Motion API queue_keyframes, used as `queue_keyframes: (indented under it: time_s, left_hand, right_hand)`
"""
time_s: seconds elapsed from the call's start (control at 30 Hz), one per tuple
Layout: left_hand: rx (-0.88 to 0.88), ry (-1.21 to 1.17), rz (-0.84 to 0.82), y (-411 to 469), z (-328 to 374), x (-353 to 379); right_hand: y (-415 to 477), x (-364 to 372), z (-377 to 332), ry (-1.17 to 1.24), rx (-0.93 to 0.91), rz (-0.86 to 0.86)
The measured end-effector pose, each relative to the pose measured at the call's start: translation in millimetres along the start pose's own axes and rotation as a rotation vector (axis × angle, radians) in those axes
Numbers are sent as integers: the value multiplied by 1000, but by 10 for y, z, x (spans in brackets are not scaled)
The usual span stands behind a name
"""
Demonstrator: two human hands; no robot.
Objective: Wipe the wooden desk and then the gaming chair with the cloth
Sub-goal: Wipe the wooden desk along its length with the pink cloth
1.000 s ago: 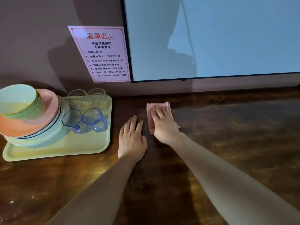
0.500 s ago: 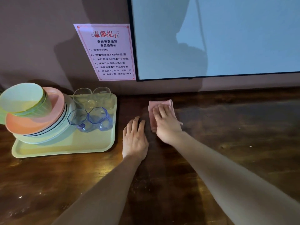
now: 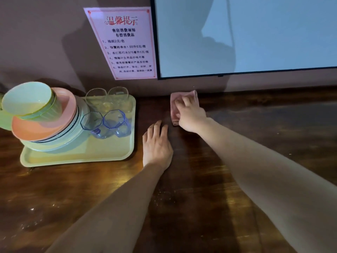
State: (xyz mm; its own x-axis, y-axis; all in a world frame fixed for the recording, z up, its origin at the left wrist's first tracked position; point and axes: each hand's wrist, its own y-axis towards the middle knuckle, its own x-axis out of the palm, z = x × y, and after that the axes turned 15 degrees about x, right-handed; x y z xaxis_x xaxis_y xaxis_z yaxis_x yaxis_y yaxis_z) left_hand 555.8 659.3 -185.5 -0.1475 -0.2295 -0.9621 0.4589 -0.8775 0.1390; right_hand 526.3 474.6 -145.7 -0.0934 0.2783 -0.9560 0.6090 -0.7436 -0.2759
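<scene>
Since half a second ago the right grip (image 3: 191, 115) has pushed the pink cloth (image 3: 174, 108) farther from the person, so the cloth's far edge now reaches the line where the desk (image 3: 273, 143) meets the wall. The left grip (image 3: 156, 145) has stayed flat on the wood. Nearest to the camera, both bare forearms reach forward over the dark wooden desk, which shows pale specks and some shine. The left grip lies palm down with fingers straight and close together, holding nothing, just beside the right edge of a pale yellow tray (image 3: 76, 157). On this tray stands a stack of plates (image 3: 45, 136) with a tilted green bowl (image 3: 27, 99) on top. Two blue glasses (image 3: 113, 123) lean right of the stack and two clear glasses (image 3: 107, 95) stand behind them. Farther away, the right grip lies on the folded cloth with fingers bent over it, pressing it on the desk; the cloth shows at the left of the fingers and beyond them. On the wall behind, a pink-framed notice (image 3: 125, 44) with Chinese text hangs beside a large pale screen (image 3: 255, 33).
</scene>
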Motion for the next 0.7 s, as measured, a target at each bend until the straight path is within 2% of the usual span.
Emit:
queue_keyframes:
  time_s: [0.13, 0.23, 0.3, 0.43, 0.53, 0.7]
  left_hand:
    - [-3, -5, -4, -6, 3, -7]
    - [-6, -7, 3, -6, 16, -22]
    - [-5, -7, 2, -3, 8, -9]
    - [-5, 3, 11, 2, -18, 38]
    - [1, 14, 8, 7, -20, 47]
    - [2, 9, 9, 12, -17, 40]
  right_hand:
    - [-457, 132, 114, -7, 16, -39]
    - [-723, 252, 211, -41, -41, 48]
    - [-702, 241, 225, -81, -71, 92]
    - [-373, 76, 125, -100, -58, 20]
    - [-156, -44, 52, -55, -43, 34]
    - [-290, 2, 84, -51, -34, 21]
